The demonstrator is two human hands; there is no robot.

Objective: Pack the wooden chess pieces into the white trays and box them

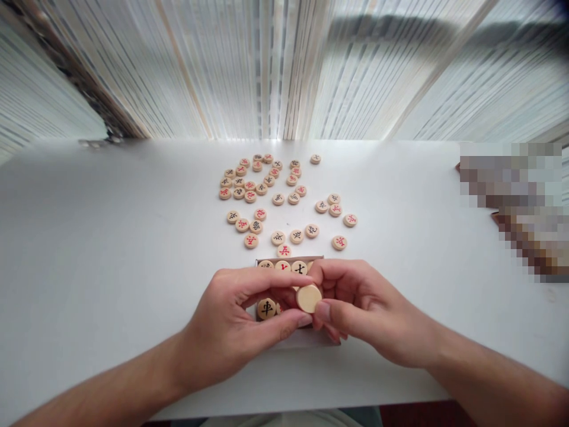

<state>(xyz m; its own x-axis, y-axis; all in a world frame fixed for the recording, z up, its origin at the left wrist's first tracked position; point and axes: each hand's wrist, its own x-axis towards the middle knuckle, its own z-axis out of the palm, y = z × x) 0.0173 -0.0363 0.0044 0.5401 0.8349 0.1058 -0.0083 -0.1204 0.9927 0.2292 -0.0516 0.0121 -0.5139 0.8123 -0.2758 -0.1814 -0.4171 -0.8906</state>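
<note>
A round wooden xiangqi piece (309,299) is held over a small box (290,259), with its plain side facing me. My right hand (368,311) pinches the right of the piece between thumb and fingers. From the left, my left hand (242,317) has its index fingertip at the piece's upper edge and its thumb just below. Inside the box lie several pieces, among them a black-marked piece (267,308) and another black-marked piece (299,269) in the back row. Both hands hide much of the box.
Beyond the box, several red- and black-marked pieces lie scattered on the white table (133,267); the nearest, a red-marked piece (284,251), is just behind the box. Striped curtains (222,71) hang along the back edge. A brown-edged, blurred-out object (515,228) lies at right.
</note>
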